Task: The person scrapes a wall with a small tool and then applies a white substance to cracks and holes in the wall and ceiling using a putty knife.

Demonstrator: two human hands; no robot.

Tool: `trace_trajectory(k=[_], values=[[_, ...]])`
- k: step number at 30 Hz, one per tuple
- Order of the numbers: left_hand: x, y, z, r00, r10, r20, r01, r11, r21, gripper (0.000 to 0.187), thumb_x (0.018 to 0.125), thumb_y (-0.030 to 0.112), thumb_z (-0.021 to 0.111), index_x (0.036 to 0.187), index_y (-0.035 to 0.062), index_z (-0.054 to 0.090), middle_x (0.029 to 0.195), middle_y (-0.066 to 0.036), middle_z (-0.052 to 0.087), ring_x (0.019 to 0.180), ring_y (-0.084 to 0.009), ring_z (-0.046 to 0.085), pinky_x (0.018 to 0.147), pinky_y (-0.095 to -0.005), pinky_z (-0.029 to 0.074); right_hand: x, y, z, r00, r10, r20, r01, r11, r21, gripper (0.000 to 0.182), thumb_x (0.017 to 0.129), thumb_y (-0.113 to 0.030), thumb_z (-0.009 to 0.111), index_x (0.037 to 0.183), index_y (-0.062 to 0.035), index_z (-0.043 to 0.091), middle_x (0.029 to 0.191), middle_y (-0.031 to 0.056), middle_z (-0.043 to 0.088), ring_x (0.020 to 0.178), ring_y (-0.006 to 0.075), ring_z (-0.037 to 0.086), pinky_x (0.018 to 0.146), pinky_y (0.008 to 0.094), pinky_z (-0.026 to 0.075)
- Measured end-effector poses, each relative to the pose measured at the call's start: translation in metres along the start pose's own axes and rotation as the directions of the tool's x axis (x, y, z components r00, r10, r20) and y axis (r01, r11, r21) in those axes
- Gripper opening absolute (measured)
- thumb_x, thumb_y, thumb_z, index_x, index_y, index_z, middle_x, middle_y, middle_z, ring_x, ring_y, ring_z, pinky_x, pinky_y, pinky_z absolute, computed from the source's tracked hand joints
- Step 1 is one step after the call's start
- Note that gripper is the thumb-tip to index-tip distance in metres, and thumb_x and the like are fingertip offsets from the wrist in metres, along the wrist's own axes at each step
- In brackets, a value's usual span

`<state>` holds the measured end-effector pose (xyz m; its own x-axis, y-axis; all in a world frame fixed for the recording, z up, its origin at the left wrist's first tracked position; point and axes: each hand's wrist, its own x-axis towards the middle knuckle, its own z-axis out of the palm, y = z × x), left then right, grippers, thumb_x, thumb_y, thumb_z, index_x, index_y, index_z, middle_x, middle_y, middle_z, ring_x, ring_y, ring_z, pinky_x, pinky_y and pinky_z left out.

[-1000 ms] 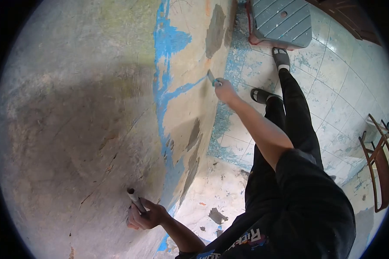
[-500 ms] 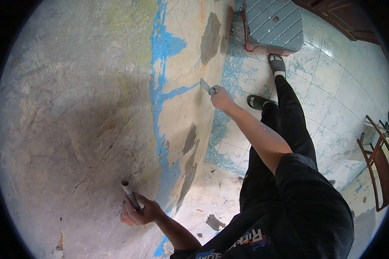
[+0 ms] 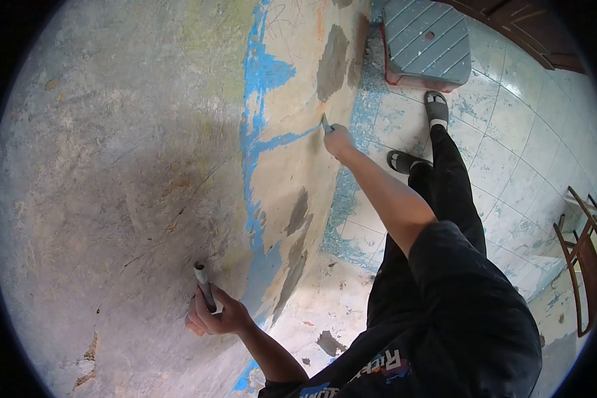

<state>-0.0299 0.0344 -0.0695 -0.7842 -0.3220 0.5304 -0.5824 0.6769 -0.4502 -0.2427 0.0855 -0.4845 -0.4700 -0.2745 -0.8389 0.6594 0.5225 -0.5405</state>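
My right hand (image 3: 339,142) is closed around the handle of a putty knife (image 3: 326,123). The narrow blade points up at the wall (image 3: 292,166), right at the end of a blue paint strip (image 3: 287,139). Lower left, the fingers of my left hand (image 3: 222,314) wrap around a short grey tube (image 3: 205,285) with an open upper end. Bare, rough grey wall surface (image 3: 146,219) lies behind that hand.
A paint-spattered grey step stool (image 3: 426,43) stands on the tiled floor (image 3: 491,152) beyond my sandalled feet (image 3: 436,109). At the right is a brown wooden chair (image 3: 582,265). Dark grey patches (image 3: 331,63) mark the cream wall section.
The putty knife blade has turned and now appears narrower, at the right end of the blue strip. The whole view has shifted slightly; my left hand keeps its grip on the tube.
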Motion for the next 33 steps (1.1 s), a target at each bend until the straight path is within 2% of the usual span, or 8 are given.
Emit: trace_trajectory(k=[4, 10, 13, 19, 25, 28, 31, 33], values=[[-0.005, 0.004, 0.006, 1.000, 0.026, -0.003, -0.026, 0.999, -0.035, 0.020, 0.083, 0.010, 0.080, 0.100, 0.0051, 0.071, 0.091, -0.005, 0.065, 0.080, -0.0210, 0.057, 0.072, -0.0379, 0.039, -0.039, 0.010, -0.012, 0.995, 0.002, 0.103, -0.017, 0.990, 0.143, 0.029, 0.093, -0.021, 0.051, 0.111, -0.0089, 0.069, 0.102, 0.0234, 0.071, 0.086, 0.0380, 0.071, 0.073, 0.0459, 0.056], [-0.010, -0.001, 0.001, 0.999, 0.011, 0.048, -0.012, 1.000, 0.029, 0.023, 0.084, 0.015, 0.079, 0.103, 0.0058, 0.071, 0.095, -0.005, 0.067, 0.087, -0.0248, 0.060, 0.075, -0.0415, 0.045, -0.012, -0.002, -0.012, 0.998, 0.033, 0.053, -0.040, 0.990, 0.138, 0.026, 0.100, -0.023, 0.051, 0.105, -0.0045, 0.068, 0.062, 0.0078, 0.056, 0.043, 0.0173, 0.047, 0.040, 0.0367, 0.034], [-0.009, 0.000, 0.005, 1.000, 0.013, 0.006, -0.013, 1.000, 0.006, 0.021, 0.081, 0.012, 0.080, 0.100, 0.0075, 0.071, 0.090, -0.003, 0.066, 0.083, -0.0217, 0.056, 0.071, -0.0390, 0.039, -0.037, 0.011, -0.010, 0.997, -0.078, 0.029, 0.067, 0.962, 0.266, 0.026, 0.100, -0.023, 0.051, 0.103, -0.0041, 0.068, 0.059, 0.0061, 0.054, 0.039, 0.0154, 0.043, 0.037, 0.0351, 0.030], [-0.013, -0.002, 0.007, 1.000, -0.009, 0.003, 0.009, 1.000, 0.004, 0.021, 0.081, 0.015, 0.079, 0.100, 0.0096, 0.072, 0.093, -0.003, 0.066, 0.085, -0.0229, 0.056, 0.077, -0.0406, 0.038, -0.005, -0.001, -0.018, 0.983, 0.084, 0.165, -0.131, 0.946, 0.295, 0.025, 0.102, -0.024, 0.049, 0.111, -0.0063, 0.064, 0.057, 0.0030, 0.047, 0.038, 0.0128, 0.039, 0.035, 0.0324, 0.028], [0.002, 0.010, 0.001, 1.000, -0.030, 0.003, 0.030, 0.999, -0.039, 0.021, 0.077, 0.012, 0.080, 0.096, 0.0106, 0.072, 0.088, -0.001, 0.066, 0.080, -0.0220, 0.053, 0.073, -0.0389, 0.037, -0.094, 0.008, -0.044, 0.968, -0.053, 0.246, -0.004, 0.975, 0.224, 0.022, 0.100, -0.024, 0.051, 0.114, -0.0104, 0.062, 0.071, 0.0079, 0.059, 0.049, 0.0153, 0.050, 0.039, 0.0336, 0.034], [0.007, 0.013, -0.012, 0.996, -0.086, 0.013, 0.086, 0.994, -0.065, 0.022, 0.077, 0.011, 0.080, 0.097, 0.0091, 0.072, 0.089, -0.002, 0.066, 0.080, -0.0218, 0.055, 0.074, -0.0394, 0.038, -0.147, -0.007, -0.065, 0.904, 0.121, 0.410, -0.258, 0.919, 0.297, 0.026, 0.103, -0.028, 0.053, 0.126, -0.0150, 0.051, 0.072, 0.0026, 0.051, 0.048, 0.0125, 0.045, 0.040, 0.0297, 0.032], [0.017, 0.016, -0.029, 0.997, -0.082, -0.017, 0.080, 0.993, -0.085, 0.022, 0.077, 0.010, 0.080, 0.098, 0.0079, 0.071, 0.089, -0.003, 0.067, 0.079, -0.0215, 0.056, 0.076, -0.0397, 0.038, -0.188, -0.034, -0.074, 0.890, 0.028, 0.456, -0.223, 0.898, 0.379, 0.026, 0.103, -0.024, 0.054, 0.128, -0.0176, 0.049, 0.076, 0.0024, 0.051, 0.050, 0.0123, 0.045, 0.042, 0.0295, 0.033], [0.028, 0.022, -0.038, 0.997, -0.064, -0.040, 0.060, 0.994, -0.091, 0.022, 0.077, 0.008, 0.080, 0.097, 0.0076, 0.071, 0.089, -0.004, 0.066, 0.079, -0.0212, 0.056, 0.076, -0.0397, 0.039, -0.196, -0.035, -0.052, 0.946, -0.152, 0.285, 0.025, 0.914, 0.404, 0.025, 0.103, -0.022, 0.054, 0.127, -0.0172, 0.050, 0.077, 0.0039, 0.052, 0.053, 0.0143, 0.047, 0.046, 0.0316, 0.037]])
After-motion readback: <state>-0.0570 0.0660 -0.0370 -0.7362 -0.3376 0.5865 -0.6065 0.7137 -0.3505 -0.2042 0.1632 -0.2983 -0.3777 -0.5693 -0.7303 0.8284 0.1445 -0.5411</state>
